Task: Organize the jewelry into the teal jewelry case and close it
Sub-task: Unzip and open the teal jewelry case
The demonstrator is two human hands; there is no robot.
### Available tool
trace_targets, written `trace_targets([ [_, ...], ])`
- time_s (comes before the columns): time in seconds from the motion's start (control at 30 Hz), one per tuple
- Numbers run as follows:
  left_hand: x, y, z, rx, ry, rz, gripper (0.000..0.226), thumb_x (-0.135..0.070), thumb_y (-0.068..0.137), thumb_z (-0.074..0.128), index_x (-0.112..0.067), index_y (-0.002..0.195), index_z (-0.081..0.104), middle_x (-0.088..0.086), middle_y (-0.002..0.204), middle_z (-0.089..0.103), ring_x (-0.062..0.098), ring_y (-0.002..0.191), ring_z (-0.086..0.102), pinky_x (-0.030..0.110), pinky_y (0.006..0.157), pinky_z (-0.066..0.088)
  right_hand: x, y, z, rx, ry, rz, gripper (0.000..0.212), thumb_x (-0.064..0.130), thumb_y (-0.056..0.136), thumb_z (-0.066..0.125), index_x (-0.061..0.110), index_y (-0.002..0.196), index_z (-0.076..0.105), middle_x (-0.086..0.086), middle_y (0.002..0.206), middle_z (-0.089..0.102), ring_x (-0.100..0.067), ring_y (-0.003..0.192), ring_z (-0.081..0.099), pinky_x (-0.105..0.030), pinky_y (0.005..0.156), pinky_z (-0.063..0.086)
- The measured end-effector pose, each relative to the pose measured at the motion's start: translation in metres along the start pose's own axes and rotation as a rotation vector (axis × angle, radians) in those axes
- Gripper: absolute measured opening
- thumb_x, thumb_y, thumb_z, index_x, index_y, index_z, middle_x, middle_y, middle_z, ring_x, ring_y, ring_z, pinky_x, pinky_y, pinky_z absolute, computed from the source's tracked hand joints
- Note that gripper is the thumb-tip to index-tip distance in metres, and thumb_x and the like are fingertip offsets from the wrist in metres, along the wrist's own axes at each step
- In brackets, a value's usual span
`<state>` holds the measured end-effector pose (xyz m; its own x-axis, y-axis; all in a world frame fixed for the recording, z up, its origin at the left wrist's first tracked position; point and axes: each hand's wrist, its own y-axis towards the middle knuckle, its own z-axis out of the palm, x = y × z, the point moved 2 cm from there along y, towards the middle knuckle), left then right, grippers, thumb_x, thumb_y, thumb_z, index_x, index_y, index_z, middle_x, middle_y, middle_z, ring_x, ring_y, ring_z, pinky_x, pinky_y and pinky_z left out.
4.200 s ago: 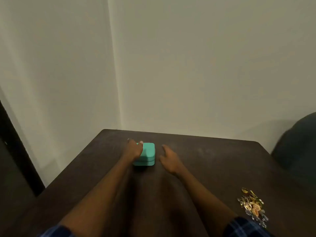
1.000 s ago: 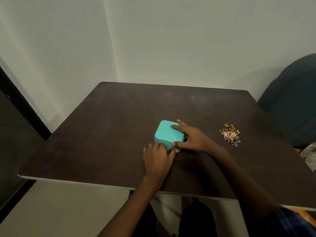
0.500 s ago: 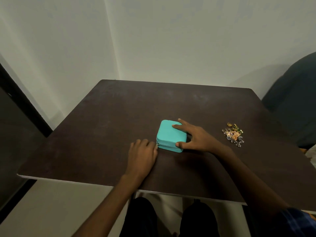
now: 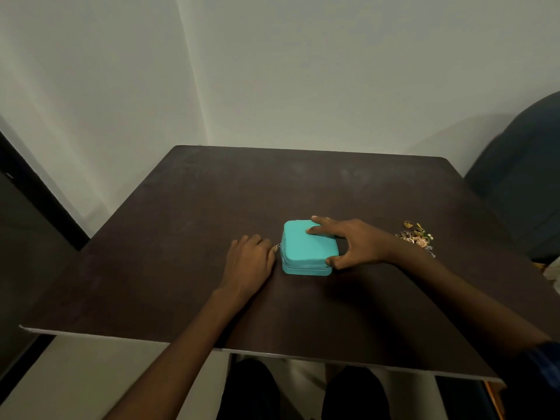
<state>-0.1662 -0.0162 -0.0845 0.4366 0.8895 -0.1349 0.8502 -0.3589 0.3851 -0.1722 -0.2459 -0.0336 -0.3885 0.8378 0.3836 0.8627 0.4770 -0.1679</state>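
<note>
Zipper pull [image 4: 278, 245] barely discernible between left hand [image 4: 250, 260] and case [image 4: 309, 247].

case [image 4: 309, 248]: matt teal, smooth leather-like skin, metal zip pull | desk [image 4: 181, 237]: dark brown, matt, faintly scuffed wood-look top | jewelry [image 4: 416, 234]: shiny gold and silver metal | wall [image 4: 303, 71]: matt painted
</note>
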Motion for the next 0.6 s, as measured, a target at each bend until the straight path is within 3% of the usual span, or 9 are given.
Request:
trace_targets([
  [0.2, 0.003, 0.027, 0.007, -0.010, -0.034, -0.060, 0.031, -0.031, 0.096, 0.042, -0.013, 0.087, 0.065, 0.007, 0.091, 0.064, 0.027, 0.085, 0.056, 0.034, 0.069, 0.035, 0.001, -0.002, 0.001, 0.006, -0.004, 0.007, 0.075, 0.048, 0.077, 0.058, 0.034, 0.144, 0.028, 0.007, 0.158, 0.010, -0.018, 0.141, 0.023, -0.029, 0.107, 0.024],
  [0.33, 0.003, 0.037, 0.014, 0.030, -0.053, -0.101, 0.030, -0.032, 0.094, 0.041, -0.014, 0.088, 0.064, 0.006, 0.090, 0.063, 0.025, 0.085, 0.055, 0.033, 0.070, 0.037, 0.001, -0.002, 0.006, 0.023, -0.024, 0.020, 0.079, 0.047, 0.081, 0.065, 0.038, 0.145, 0.019, 0.009, 0.158, 0.002, -0.016, 0.144, 0.011, -0.032, 0.112, 0.018],
  [0.4, 0.006, 0.035, 0.015, 0.040, -0.178, -0.097, 0.022, -0.028, 0.091, 0.047, -0.017, 0.104, 0.062, 0.004, 0.105, 0.062, 0.024, 0.098, 0.055, 0.033, 0.078, 0.038, 0.002, -0.001, 0.007, 0.028, -0.018, 0.031, 0.083, 0.053, 0.078, 0.066, 0.040, 0.145, 0.018, 0.012, 0.158, -0.001, -0.015, 0.144, 0.008, -0.034, 0.114, 0.017],
  [0.5, 0.011, 0.028, 0.009, 0.147, -0.554, 0.088, 0.060, -0.019, 0.082, 0.057, -0.026, 0.139, 0.039, -0.007, 0.143, 0.041, 0.006, 0.132, 0.033, 0.029, 0.109, 0.029, 0.002, -0.002, 0.010, -0.004, 0.040, 0.063, 0.085, 0.051, 0.076, 0.069, 0.041, 0.144, 0.019, 0.012, 0.158, -0.002, -0.013, 0.143, 0.011, -0.032, 0.113, 0.021],
  [0.6, 0.013, 0.022, -0.002, 0.271, -0.637, 0.254, 0.080, -0.038, 0.076, 0.062, -0.035, 0.144, 0.021, -0.018, 0.150, 0.021, -0.003, 0.139, 0.018, 0.021, 0.113, 0.019, 0.004, -0.006, 0.018, -0.092, 0.210, 0.133, 0.100, 0.045, 0.071, 0.076, 0.036, 0.147, 0.011, 0.011, 0.158, 0.001, -0.013, 0.141, 0.019, -0.028, 0.110, 0.027],
])
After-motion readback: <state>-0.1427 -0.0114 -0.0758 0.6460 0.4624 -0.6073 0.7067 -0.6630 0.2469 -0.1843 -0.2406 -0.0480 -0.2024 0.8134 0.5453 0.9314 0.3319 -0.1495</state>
